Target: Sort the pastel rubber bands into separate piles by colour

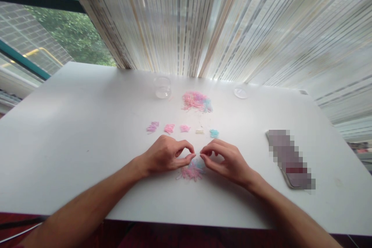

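Observation:
My left hand and my right hand face each other, each with thumb and forefinger pinched. A thin, pale rubber band, hardly visible, seems to span the small gap between the fingertips. Just below the fingers lies a loose pile of pink, lilac and blue rubber bands. Beyond my hands runs a row of small sorted heaps: purple bands, deeper pink bands, light pink bands, pale yellowish bands and blue bands. My right hand is nearest the blue heap.
A larger mixed pile of bands lies farther back on the white table. Behind it stand a clear round container and a clear lid. On the right lies a blurred-out phone. A striped curtain borders the back edge.

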Available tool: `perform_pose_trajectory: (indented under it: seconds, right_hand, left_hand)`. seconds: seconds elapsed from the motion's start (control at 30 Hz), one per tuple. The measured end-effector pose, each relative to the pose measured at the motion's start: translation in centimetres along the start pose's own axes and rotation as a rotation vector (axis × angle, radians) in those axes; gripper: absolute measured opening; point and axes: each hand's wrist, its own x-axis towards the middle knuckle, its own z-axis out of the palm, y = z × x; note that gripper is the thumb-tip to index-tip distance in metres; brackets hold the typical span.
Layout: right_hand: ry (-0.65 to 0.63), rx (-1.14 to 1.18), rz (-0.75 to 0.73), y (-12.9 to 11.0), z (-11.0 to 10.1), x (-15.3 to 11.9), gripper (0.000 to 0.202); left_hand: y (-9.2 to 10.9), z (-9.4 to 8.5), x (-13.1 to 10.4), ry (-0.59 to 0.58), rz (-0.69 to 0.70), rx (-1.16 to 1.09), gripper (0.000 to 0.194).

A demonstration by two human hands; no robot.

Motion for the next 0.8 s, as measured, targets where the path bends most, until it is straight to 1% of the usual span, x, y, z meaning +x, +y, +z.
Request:
perform_pose_trajectory:
  seconds: [0.37, 0.67, 0.8]
  right_hand:
    - [0.002, -0.004, 0.004, 0.1, -0.2, 0.0, 0.008]
    - [-0.048, 0.018, -0.001, 0.3, -1.3, 0.2, 0.008]
    - [-0.082, 0.000, -0.024, 0.3, -1.2, 0.1, 0.009]
  left_hand:
    - [0.0, 0.1, 0.1, 0.054, 0.020, 0.012, 0.007]
    - [0.2, -0.1, 0.0, 0.046, 0.067, -0.001, 0.008]
    - [0.1, -0.2, 0.0, 0.014, 0.048, 0.001, 0.010]
